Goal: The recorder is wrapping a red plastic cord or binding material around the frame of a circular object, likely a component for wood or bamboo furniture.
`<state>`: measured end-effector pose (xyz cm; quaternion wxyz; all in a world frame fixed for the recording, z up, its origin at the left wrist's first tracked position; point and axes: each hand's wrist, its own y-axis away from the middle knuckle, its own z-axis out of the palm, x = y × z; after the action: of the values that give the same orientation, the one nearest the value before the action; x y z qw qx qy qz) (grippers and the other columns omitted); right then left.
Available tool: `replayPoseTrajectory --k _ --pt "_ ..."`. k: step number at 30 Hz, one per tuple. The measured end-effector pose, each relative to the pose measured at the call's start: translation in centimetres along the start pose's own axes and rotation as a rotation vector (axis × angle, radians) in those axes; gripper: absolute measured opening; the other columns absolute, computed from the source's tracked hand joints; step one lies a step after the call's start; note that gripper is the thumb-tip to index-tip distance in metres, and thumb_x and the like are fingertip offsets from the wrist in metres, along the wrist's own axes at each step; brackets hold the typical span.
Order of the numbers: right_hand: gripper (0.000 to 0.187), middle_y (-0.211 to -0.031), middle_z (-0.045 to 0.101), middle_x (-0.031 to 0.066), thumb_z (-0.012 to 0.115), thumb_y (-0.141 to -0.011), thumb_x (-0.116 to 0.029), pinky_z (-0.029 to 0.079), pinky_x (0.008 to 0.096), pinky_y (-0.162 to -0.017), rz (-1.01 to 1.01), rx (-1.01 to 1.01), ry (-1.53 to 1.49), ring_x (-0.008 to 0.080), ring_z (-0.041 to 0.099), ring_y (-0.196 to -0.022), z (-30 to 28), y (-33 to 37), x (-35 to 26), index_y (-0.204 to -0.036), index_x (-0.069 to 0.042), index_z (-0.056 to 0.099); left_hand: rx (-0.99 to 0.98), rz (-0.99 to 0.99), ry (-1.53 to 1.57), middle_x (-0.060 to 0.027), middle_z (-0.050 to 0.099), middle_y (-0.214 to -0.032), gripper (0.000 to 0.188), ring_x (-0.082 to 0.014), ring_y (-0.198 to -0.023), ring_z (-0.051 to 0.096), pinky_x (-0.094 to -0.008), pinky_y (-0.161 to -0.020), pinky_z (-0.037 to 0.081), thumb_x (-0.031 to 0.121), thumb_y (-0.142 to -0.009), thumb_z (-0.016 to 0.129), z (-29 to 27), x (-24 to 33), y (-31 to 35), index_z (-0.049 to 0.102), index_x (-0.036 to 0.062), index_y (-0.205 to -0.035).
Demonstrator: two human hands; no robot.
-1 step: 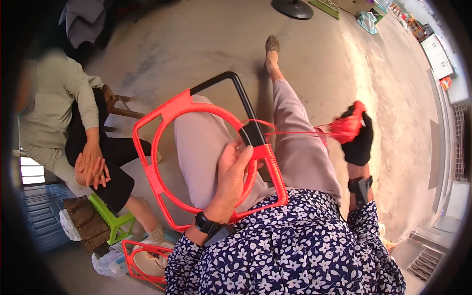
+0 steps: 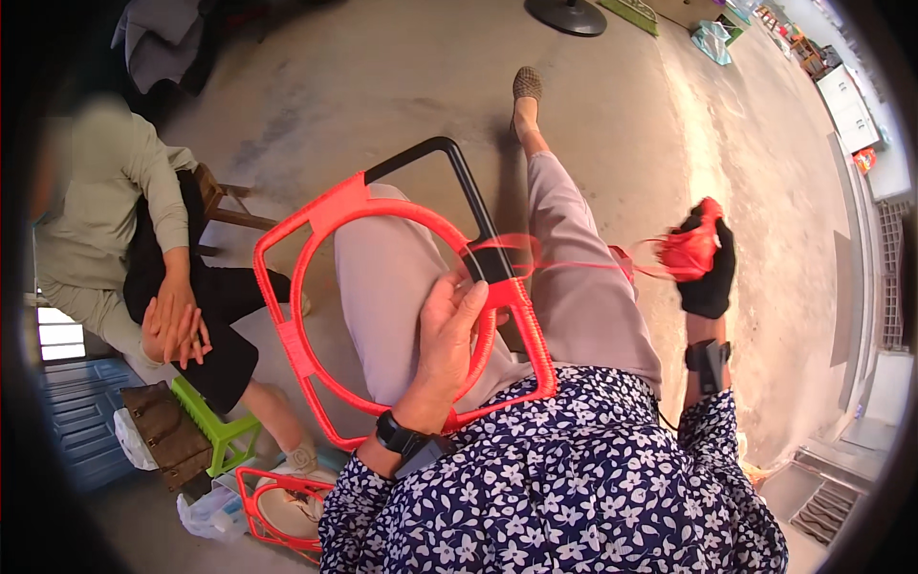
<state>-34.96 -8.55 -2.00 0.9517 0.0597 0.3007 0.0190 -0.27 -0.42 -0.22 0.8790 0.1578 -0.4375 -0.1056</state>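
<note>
A square frame with a ring inside (image 2: 300, 349) rests across my lap, mostly wrapped in red ribbon; one corner is bare black tubing (image 2: 466, 177). My left hand (image 2: 449, 330) is closed around its right side, thumb on the wrapping beside a black section. From there a loose red ribbon (image 2: 583, 263) loops and runs right to a crumpled red bundle of ribbon (image 2: 690, 251). My right hand (image 2: 710, 273), in a black glove, is closed on that bundle, out to the right of my knee.
A seated person with clasped hands (image 2: 180, 323) is at my left. Near them stand a green stool (image 2: 215, 426) and a brown bag (image 2: 164, 430). Another red-wrapped frame (image 2: 251, 502) lies low at the left. A round black base (image 2: 566, 14) stands on the far floor.
My right hand has moved slightly right with the ribbon bundle. The ribbon near the frame now curves in a wider, looser loop. My left hand keeps its hold.
</note>
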Motion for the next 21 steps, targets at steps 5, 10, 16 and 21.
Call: replayPoseTrajectory --k 5,10,16,21 --pt "0.038 -0.108 0.061 0.01 0.043 -0.101 -0.03 0.044 0.0291 -0.091 0.07 -0.488 0.037 0.0174 0.059 -0.101 -8.9 0.5 -7.9 -0.124 0.0 0.05 0.001 0.022 -0.044 -0.0112 0.066 -0.104 0.028 -0.0133 -0.089 0.066 -0.0267 -0.076 0.055 0.014 -0.097 0.055 0.2 0.1 -0.2 0.051 -0.0024 -0.119" --pt "0.033 -0.084 0.057 0.0039 0.051 -0.093 -0.025 0.048 0.0366 -0.075 0.191 0.188 0.574 0.0182 0.058 -0.078 1.6 2.4 0.9 -0.117 -0.003 0.053 0.047 -0.005 -0.063 -0.0094 0.068 -0.096 0.022 -0.0114 -0.079 0.066 -0.0248 -0.071 0.056 0.016 -0.096 0.057 -0.1 -0.4 0.0 0.056 -0.0013 -0.109" --pt "0.018 -0.081 0.064 0.0037 0.059 -0.093 -0.02 0.049 0.0248 -0.069 0.561 -0.427 0.926 0.0099 0.06 -0.073 10.2 2.3 10.8 -0.097 -0.002 0.061 0.082 0.005 -0.032 -0.0086 0.068 -0.09 0.021 -0.0102 -0.07 0.065 -0.0232 -0.064 0.056 0.017 -0.095 0.059 0.0 -0.7 -0.1 0.055 -0.001 -0.106" --pt "0.016 -0.081 0.064 0.0041 0.06 -0.093 -0.015 0.05 0.0249 -0.069 0.537 -0.272 0.789 0.0097 0.061 -0.073 11.3 1.9 9.8 -0.101 -0.001 0.06 0.088 -0.032 -0.132 -0.0084 0.067 -0.09 0.02 -0.0109 -0.068 0.064 -0.0234 -0.059 0.055 0.018 -0.095 0.058 -0.1 -0.1 0.0 0.054 0.0012 -0.107"
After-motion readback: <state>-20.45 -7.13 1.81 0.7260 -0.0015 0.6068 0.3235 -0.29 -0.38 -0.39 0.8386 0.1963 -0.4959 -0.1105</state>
